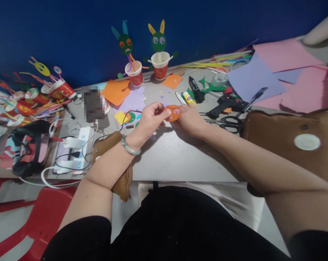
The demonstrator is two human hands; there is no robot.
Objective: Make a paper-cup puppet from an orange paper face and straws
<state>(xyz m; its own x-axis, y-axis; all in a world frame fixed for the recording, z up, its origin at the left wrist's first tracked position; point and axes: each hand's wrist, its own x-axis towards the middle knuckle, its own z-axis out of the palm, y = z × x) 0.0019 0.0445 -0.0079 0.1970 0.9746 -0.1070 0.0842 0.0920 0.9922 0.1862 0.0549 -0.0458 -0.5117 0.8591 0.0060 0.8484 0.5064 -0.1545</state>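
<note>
An orange paper disc [173, 113] with a face on it is held above the table, between my two hands. My left hand [152, 119] pinches its left edge between thumb and fingers. At the disc's right side is my right hand [190, 119], closed, with its fingers partly hidden behind the disc. Just beyond my right hand lie a yellow glue stick [189, 98], a white pen [179, 98] and a black marker [195, 89]. Paper scraps, including a green circle [131, 117], lie left of my left hand.
Two cups [160, 66] with green-headed paper figures stand at the back. A black glue gun [225, 104] and scissors [230, 124] lie right. Brown cushions [278, 141] flank the work area. A power strip [83, 146], cables and more cups [63, 89] are left.
</note>
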